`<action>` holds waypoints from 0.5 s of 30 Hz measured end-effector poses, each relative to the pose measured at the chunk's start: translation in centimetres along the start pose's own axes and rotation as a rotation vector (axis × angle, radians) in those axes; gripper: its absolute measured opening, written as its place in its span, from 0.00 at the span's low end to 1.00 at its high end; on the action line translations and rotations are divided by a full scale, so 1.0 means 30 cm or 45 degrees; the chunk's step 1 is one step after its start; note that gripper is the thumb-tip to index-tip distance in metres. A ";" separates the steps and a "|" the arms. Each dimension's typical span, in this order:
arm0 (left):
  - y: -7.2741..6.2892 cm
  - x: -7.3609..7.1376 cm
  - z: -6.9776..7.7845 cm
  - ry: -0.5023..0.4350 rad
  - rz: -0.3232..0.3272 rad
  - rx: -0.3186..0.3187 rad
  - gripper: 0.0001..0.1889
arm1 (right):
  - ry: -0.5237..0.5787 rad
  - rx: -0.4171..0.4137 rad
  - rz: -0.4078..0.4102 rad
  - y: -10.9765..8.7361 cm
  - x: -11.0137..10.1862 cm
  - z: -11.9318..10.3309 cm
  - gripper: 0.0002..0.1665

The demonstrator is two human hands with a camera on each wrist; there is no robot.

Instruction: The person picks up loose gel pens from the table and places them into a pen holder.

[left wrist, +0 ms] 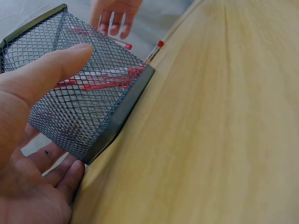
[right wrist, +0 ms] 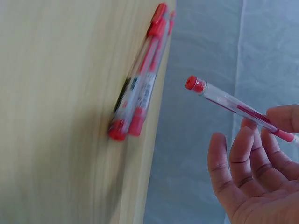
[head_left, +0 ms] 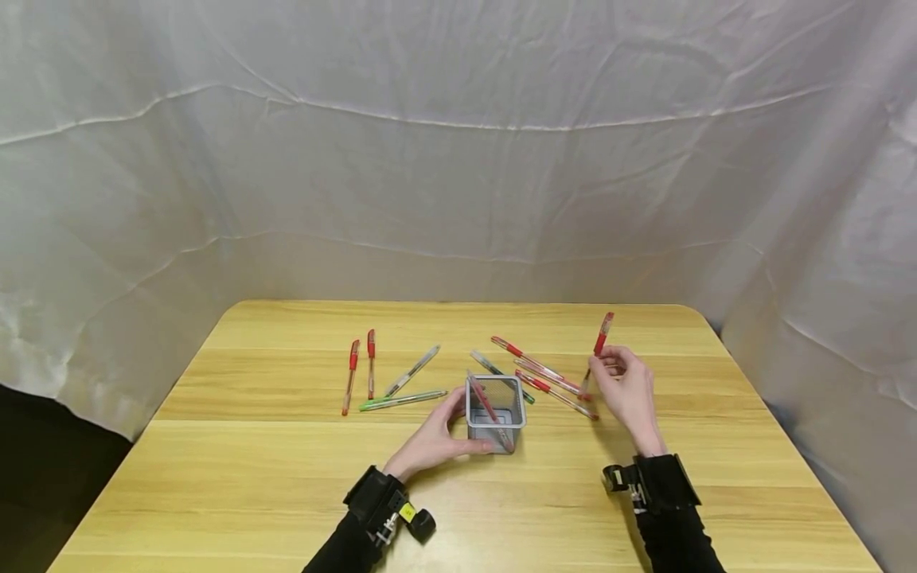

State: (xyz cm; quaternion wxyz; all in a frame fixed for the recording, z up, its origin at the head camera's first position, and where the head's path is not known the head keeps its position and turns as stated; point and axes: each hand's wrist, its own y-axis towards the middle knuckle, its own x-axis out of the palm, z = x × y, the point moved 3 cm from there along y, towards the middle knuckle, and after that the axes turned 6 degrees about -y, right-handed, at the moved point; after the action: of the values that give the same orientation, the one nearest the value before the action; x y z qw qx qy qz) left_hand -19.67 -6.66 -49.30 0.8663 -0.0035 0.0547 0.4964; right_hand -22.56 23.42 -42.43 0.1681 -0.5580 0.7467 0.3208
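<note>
So my left hand (head_left: pixel 433 442) is wrapped around a mesh pen holder (head_left: pixel 522 402) standing on the surface (head_left: pixel 544 509), thumb along the near side, and my right hand (head_left: pixel 629 390) has a red pen (head_left: pixel 602 334) pinched between thumb and fingers. Hands are well apart. What matters here imo: the holder is off to the left of my right hand and a bit closer to me, mouth facing up, while the pen's long axis is steep but tilted, top end leaning away and to the right. Left hand is obviously the nearer one to the holder, since it's touching it. Some loose red pens (head_left: pixel 542 387) lie in the gap between my hands, near the held pen's lower end. Inside the holder, another pen (head_left: pixel 488 405) leans at a slant.
</note>
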 end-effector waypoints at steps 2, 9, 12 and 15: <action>0.000 0.000 0.000 -0.001 0.000 0.006 0.47 | 0.054 0.000 0.008 -0.006 -0.001 -0.010 0.14; -0.001 0.001 -0.002 0.010 0.023 0.001 0.47 | 0.264 -0.019 0.067 -0.012 0.010 -0.002 0.12; -0.001 0.001 -0.001 0.016 0.026 -0.003 0.48 | 0.337 0.032 0.076 -0.031 -0.007 -0.055 0.13; 0.000 0.001 -0.001 0.016 0.024 -0.003 0.48 | 0.415 0.013 0.083 -0.042 -0.009 -0.067 0.14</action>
State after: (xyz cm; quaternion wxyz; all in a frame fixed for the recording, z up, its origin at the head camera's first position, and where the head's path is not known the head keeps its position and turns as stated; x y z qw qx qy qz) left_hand -19.65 -6.63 -49.33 0.8613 -0.0072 0.0597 0.5046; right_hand -21.08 22.06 -41.13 0.0372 -0.5772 0.7834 0.2276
